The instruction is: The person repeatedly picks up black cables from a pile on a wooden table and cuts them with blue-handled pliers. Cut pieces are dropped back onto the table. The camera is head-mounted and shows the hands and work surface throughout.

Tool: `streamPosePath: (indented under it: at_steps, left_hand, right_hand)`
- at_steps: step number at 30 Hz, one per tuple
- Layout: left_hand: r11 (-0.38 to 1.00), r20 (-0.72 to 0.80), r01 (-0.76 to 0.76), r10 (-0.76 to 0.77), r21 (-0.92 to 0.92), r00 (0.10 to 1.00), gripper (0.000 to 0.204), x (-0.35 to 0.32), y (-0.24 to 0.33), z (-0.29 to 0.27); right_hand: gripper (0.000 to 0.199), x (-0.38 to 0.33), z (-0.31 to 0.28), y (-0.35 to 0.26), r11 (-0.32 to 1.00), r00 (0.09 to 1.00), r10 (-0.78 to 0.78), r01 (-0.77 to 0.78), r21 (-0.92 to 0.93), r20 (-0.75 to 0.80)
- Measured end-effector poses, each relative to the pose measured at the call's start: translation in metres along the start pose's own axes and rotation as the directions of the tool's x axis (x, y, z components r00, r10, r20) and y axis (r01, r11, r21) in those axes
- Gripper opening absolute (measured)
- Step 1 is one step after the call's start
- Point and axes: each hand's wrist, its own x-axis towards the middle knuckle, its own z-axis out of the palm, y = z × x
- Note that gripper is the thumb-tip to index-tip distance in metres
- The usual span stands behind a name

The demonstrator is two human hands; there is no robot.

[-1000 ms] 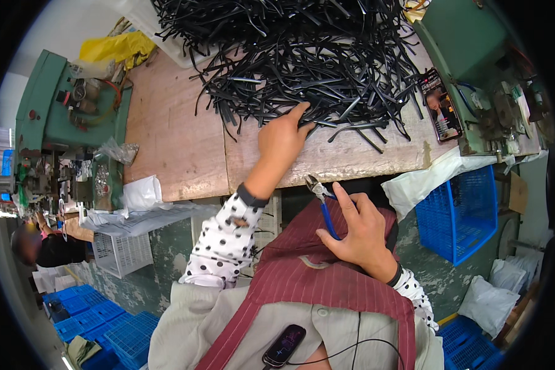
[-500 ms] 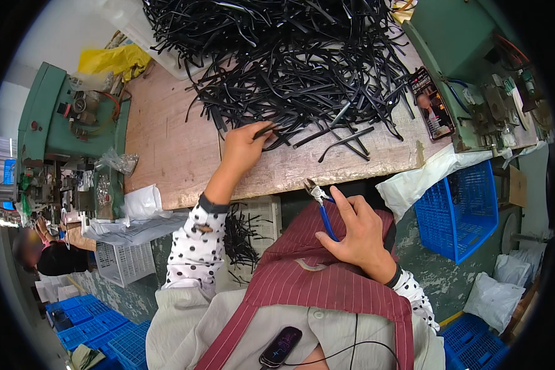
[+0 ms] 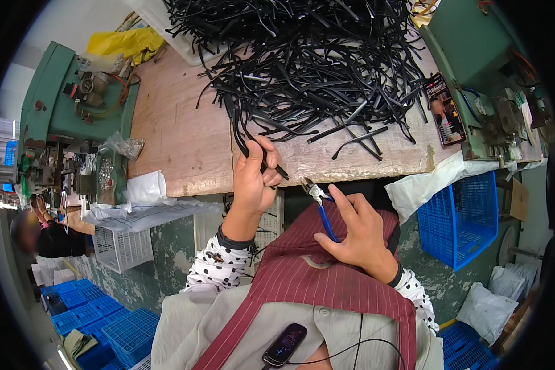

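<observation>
My left hand (image 3: 253, 185) is closed around a few black eyeglass temples (image 3: 241, 140) at the table's front edge. Their curved ends point up toward the heap, and short straight ends stick out toward my right hand. A pair of diagonal cutters (image 3: 324, 217) with blue handles rests in my right hand (image 3: 361, 234), its jaws angled toward the held temples but apart from them. The thumb and fingers there are spread loosely about the handles. Beyond both hands lies a big tangled heap of black eyeglass temples (image 3: 327, 83) on the wooden table (image 3: 179, 117).
Green machines (image 3: 74, 105) flank the table left and right. A dark printed package (image 3: 447, 111) lies by the right one. Below hang white sheeting (image 3: 425, 188) and a blue crate (image 3: 459, 216). A pale crate (image 3: 206, 225) is under the table. Another person (image 3: 58, 237) is far left.
My left hand has come back from the heap's edge toward the cutters, bringing several temples with it. My right hand and the cutters have barely moved.
</observation>
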Motion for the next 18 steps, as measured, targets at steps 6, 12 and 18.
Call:
streamPosePath:
  at_steps: [6, 12, 18]
  left_hand:
    - [0.988, 0.145, -0.112, 0.127, -0.108, 0.981, 0.038, -0.004, 0.005, 0.030]
    - [0.937, 0.106, -0.348, 0.346, 0.001, 0.932, 0.037, -0.013, -0.005, 0.037]
    - [0.936, -0.023, -0.342, 0.345, 0.082, 0.938, 0.036, -0.018, -0.008, 0.045]
  right_hand:
    - [0.094, 0.008, -0.005, -0.012, 0.998, 1.000, -0.012, 0.011, 0.055, 0.019]
    - [0.096, 0.007, -0.006, -0.013, 0.992, 0.997, 0.001, -0.011, 0.130, 0.081]
    - [0.097, 0.004, 0.003, -0.009, 0.990, 0.997, -0.013, 0.003, 0.143, 0.071]
